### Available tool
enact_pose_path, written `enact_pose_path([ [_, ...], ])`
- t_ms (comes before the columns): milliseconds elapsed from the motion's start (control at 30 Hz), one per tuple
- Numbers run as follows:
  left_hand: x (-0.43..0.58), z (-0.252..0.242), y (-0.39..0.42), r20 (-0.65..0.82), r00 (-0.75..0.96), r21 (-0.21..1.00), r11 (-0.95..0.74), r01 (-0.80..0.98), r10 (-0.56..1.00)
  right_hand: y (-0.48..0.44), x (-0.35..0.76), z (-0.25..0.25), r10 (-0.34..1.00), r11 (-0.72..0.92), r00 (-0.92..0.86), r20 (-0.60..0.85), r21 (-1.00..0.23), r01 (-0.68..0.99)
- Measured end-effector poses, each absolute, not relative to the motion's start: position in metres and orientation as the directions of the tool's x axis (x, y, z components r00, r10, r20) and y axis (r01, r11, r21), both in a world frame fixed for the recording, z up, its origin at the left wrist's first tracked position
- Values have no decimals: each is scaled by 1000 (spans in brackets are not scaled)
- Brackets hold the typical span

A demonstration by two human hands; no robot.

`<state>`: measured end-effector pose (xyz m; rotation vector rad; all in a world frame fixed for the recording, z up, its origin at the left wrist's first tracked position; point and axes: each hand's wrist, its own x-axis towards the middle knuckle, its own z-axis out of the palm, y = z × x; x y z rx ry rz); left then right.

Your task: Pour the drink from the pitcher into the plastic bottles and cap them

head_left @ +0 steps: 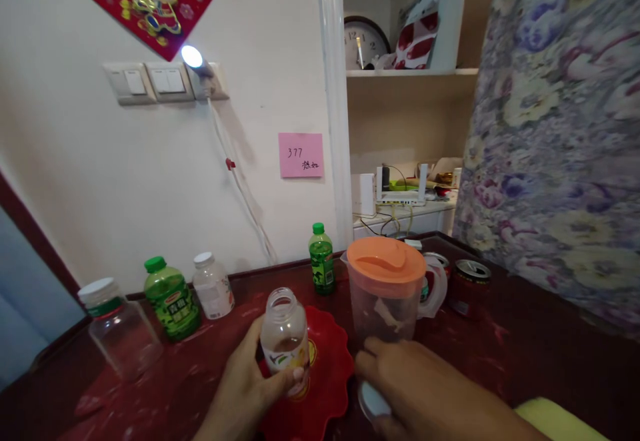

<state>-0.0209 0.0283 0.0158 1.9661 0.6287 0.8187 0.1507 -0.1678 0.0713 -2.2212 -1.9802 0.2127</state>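
Observation:
My left hand (255, 374) is wrapped round a clear plastic bottle (286, 334) with a fruit-coloured label. The bottle's mouth is uncovered, and it stands tilted slightly above a red scallop-edged plate (336, 388). Just right of the plate, my right hand (405, 381) has its fingers curled round a white cap (373, 401) low at the tabletop. Directly behind that hand stands a clear pitcher (360, 304) with an orange lid (386, 259). A small green-capped bottle (321, 261) is behind the plate.
At left stand a clear white-capped jar (127, 341), a green bottle (173, 304) and a white-capped bottle (214, 288). Drink cans (469, 288) sit right of the pitcher. A yellow cloth-like item (555, 421) lies at the front right. Wall and floral curtain (560, 128) border the dark red table.

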Motion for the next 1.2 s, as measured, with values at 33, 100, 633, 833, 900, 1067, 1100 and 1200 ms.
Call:
enact_pose_path([
  [33,-20,17,25,312,663,868,-488,92,680,-172,150,79,987,-75,115,112,-312,947],
  [100,-20,20,19,329,693,869,-493,43,641,-174,147,91,901,111,119,417,-487,867],
  [633,-20,28,0,336,828,831,-556,-37,448,-159,140,85,776,335,49,628,-477,813],
  [833,-20,29,-1,326,821,833,-553,-15,469,-157,140,86,826,290,54,562,-504,814],
  [900,-20,29,-1,319,818,836,-549,-6,478,-157,141,86,835,278,47,548,-494,824],
  [1067,-22,29,-3,302,833,849,-529,-14,464,-157,143,81,809,221,41,586,-368,903],
  [1100,-22,29,-3,299,836,847,-531,-10,461,-156,144,80,797,212,38,603,-336,918],
  [1200,-23,30,-3,302,840,837,-546,-8,451,-154,143,75,764,207,30,644,-290,934],
])
